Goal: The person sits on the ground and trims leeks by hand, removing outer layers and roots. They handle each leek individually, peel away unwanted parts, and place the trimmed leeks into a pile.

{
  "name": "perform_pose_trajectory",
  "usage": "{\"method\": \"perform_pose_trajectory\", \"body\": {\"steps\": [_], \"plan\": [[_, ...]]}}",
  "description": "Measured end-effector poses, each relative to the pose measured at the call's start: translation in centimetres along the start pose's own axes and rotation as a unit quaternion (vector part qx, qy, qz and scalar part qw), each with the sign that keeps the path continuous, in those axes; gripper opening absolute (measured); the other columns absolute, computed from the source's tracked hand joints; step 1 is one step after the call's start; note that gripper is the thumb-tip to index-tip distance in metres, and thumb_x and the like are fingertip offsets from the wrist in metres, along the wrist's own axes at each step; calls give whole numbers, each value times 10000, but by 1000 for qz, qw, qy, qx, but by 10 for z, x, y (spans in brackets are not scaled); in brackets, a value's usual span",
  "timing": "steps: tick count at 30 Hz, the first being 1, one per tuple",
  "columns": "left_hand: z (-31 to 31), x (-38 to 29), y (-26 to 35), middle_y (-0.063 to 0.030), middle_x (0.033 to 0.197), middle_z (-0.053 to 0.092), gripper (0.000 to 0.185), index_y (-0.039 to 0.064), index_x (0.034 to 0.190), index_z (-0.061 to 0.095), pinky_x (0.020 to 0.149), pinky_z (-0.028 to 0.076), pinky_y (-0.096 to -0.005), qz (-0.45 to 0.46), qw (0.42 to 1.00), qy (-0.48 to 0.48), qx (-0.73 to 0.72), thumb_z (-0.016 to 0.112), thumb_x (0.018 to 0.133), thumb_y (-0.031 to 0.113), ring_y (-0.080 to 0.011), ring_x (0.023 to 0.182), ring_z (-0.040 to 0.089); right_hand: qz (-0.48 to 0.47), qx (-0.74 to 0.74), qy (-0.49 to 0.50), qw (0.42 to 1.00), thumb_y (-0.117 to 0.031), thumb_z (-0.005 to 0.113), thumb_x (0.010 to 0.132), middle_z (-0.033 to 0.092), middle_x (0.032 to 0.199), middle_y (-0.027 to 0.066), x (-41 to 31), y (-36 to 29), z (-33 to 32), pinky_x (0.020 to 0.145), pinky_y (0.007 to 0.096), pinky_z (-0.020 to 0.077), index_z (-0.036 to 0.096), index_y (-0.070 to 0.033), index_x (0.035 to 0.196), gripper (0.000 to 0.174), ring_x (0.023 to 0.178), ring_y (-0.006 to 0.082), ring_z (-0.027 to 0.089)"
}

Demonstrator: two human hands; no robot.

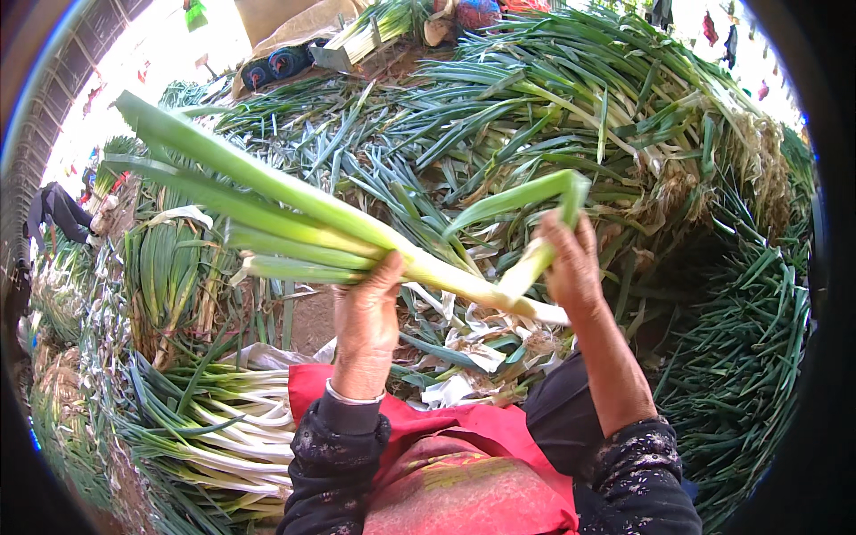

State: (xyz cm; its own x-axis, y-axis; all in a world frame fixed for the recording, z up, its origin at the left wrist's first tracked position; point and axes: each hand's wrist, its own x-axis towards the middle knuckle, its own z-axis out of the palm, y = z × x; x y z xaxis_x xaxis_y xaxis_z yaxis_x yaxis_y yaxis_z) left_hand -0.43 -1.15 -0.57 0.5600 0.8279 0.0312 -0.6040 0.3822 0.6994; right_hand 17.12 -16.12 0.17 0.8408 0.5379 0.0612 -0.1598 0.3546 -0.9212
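Observation:
My left hand (371,314) grips a large green onion stalk (441,271), its green leaves fanning to the upper left and its pale root end pointing right. My right hand (572,261) is closed on an outer leaf (531,264) that is peeled away from the stalk near its root end and folds over above my fingers. Below and left of my left hand lies a pile of green onions with bare white stems (241,435), beside my red apron (468,481).
Unpeeled green onions with dry roots (602,100) are heaped at the upper right. More green leaves (742,361) cover the right side. Peeled scraps (481,351) litter the ground before me. A tied bundle (164,281) stands at left; rolls of netting or twine (287,61) lie at the back.

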Motion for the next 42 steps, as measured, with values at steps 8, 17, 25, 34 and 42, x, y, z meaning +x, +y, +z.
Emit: {"method": "perform_pose_trajectory", "body": {"steps": [8,17,25,34,42], "plan": [[-31,10,45,-21,1010,644,300,130,1059,599,731,483,-344,28,996,67,-59,706,784,74,-192,945,599,-25,91,328,940,-186,678,845,464,619,-36,49,-7,-159,383,194,304,553,-111,868,148,412,54,352],[-82,21,138,-48,929,658,273,118,1027,612,638,523,-314,172,956,234,-36,725,778,132,-178,830,628,-51,160,635,754,-397,693,807,492,611,36,35,11,-371,425,281,437,504,-76,802,372,472,169,479],[-93,15,129,-19,875,664,264,105,995,611,558,454,-244,135,959,250,19,740,769,143,-132,747,624,-31,-337,167,926,-415,671,833,514,741,-36,51,-3,-178,424,175,337,587,-93,1026,385,509,23,407],[-93,18,125,-19,906,674,193,118,984,626,570,476,-299,89,979,184,-18,694,804,123,-160,810,632,-103,-414,-252,869,-440,669,813,622,977,118,17,-2,-18,750,286,472,621,-21,1122,523,882,148,581],[-92,10,124,-67,1071,642,339,91,1130,591,877,456,-460,120,990,46,-60,677,803,74,-219,1000,595,-214,-463,-270,817,-268,573,888,642,803,166,6,3,-29,663,364,501,649,-15,928,267,756,343,623]]}}
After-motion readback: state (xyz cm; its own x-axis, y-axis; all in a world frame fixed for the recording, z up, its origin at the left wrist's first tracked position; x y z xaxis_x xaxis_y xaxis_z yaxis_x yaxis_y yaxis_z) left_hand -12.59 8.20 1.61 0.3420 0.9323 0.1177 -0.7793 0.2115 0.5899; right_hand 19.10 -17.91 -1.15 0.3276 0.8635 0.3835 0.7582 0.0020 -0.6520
